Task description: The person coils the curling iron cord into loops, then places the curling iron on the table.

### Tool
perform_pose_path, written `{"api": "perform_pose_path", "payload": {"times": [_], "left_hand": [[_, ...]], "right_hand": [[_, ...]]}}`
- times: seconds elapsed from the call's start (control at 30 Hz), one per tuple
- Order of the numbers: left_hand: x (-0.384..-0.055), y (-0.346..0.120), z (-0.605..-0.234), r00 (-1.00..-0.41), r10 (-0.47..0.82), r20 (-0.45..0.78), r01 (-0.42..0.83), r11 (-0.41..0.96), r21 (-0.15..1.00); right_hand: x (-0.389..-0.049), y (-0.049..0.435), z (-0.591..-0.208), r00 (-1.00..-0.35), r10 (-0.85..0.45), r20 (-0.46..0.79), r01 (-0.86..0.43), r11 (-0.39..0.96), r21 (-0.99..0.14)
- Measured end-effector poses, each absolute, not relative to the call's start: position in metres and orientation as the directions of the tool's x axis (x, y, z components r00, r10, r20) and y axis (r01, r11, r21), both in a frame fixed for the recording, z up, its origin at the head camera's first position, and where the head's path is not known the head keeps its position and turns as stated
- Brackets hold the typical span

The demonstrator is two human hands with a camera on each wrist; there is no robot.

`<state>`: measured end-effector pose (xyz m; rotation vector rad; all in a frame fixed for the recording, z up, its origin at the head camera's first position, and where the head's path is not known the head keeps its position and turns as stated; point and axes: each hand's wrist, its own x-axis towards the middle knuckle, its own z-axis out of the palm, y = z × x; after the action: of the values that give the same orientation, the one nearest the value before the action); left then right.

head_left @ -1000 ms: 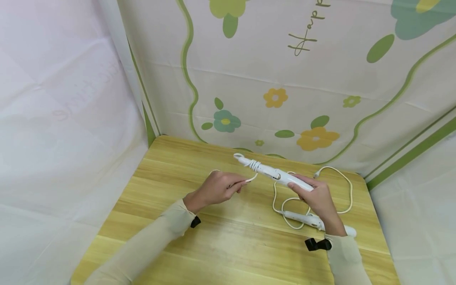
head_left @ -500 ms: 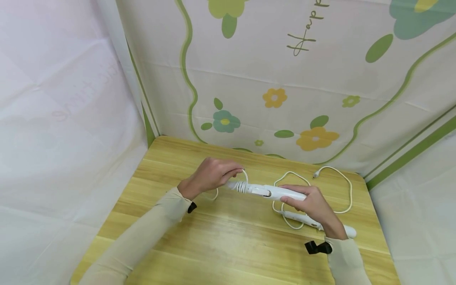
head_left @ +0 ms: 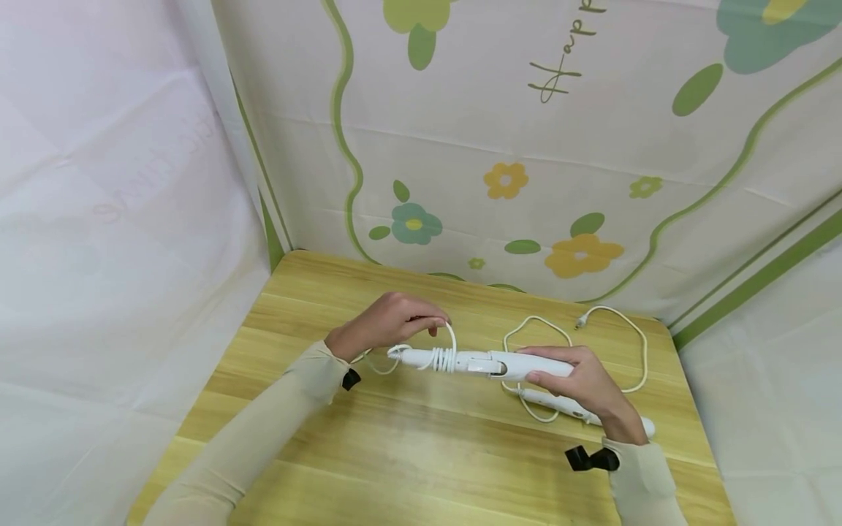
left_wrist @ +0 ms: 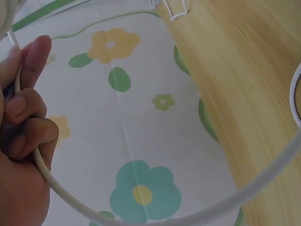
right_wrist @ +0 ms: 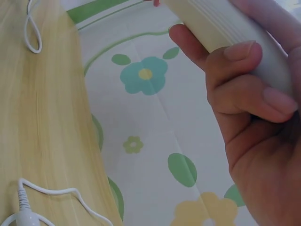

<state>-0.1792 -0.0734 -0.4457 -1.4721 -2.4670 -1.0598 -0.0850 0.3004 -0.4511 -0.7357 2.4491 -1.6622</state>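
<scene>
My right hand grips a white hair straightener by its thick end, held roughly level over the table. In the right wrist view, the fingers curl round its ridged body. Several turns of white cord are wound round the thinner end. My left hand pinches the cord just above those turns. Through the left wrist view, the cord runs past the curled fingers and loops below. Part of the cord behind the left hand is hidden.
A second white hair straightener lies on the wooden table, partly under my right hand. Its loose cord loops on the right, with the plug near the back edge. A flower-printed cloth hangs behind.
The held straightener has come down from a slant to nearly level and shifted left. My left hand has carried the cord up and over the thin end, to its far side.
</scene>
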Motion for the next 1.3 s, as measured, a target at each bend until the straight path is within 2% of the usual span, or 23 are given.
{"api": "perform_pose_path", "payload": {"times": [0.1,0.2,0.47,0.53,0.63,0.73,1.0,1.17,1.3], "left_hand": [[-0.179,-0.071,-0.448,-0.561,0.755,0.339,0.748,0.288,0.598],[-0.177,-0.067,-0.453,-0.561,0.756,0.337,0.729,0.259,0.633],[-0.168,-0.055,-0.472,-0.527,0.673,0.518,0.771,0.122,0.626],[-0.163,-0.051,-0.474,-0.561,0.656,0.505,0.747,0.138,0.651],[-0.155,-0.046,-0.476,-0.649,0.640,0.412,0.630,0.149,0.762],[-0.150,-0.040,-0.477,-0.706,0.621,0.339,0.527,0.142,0.838],[-0.143,-0.028,-0.483,-0.749,0.576,0.327,0.483,0.138,0.865],[-0.138,-0.025,-0.484,-0.778,0.550,0.303,0.494,0.239,0.836],[-0.134,-0.022,-0.485,-0.786,0.535,0.309,0.508,0.274,0.817]], "right_hand": [[-0.085,0.301,-0.449,-0.870,-0.447,0.209,-0.350,0.262,-0.899],[-0.086,0.301,-0.448,-0.863,-0.452,0.224,-0.356,0.231,-0.906],[-0.086,0.303,-0.445,-0.877,-0.397,0.270,-0.340,0.115,-0.933],[-0.087,0.303,-0.445,-0.882,-0.386,0.272,-0.337,0.112,-0.935],[-0.089,0.303,-0.446,-0.892,-0.364,0.267,-0.322,0.100,-0.942],[-0.090,0.303,-0.446,-0.901,-0.343,0.266,-0.311,0.084,-0.947],[-0.089,0.298,-0.447,-0.916,-0.289,0.279,-0.300,0.033,-0.953],[-0.091,0.292,-0.443,-0.977,-0.126,0.169,-0.177,0.050,-0.983],[-0.096,0.289,-0.439,-0.994,0.012,0.104,-0.104,0.046,-0.994]]}}
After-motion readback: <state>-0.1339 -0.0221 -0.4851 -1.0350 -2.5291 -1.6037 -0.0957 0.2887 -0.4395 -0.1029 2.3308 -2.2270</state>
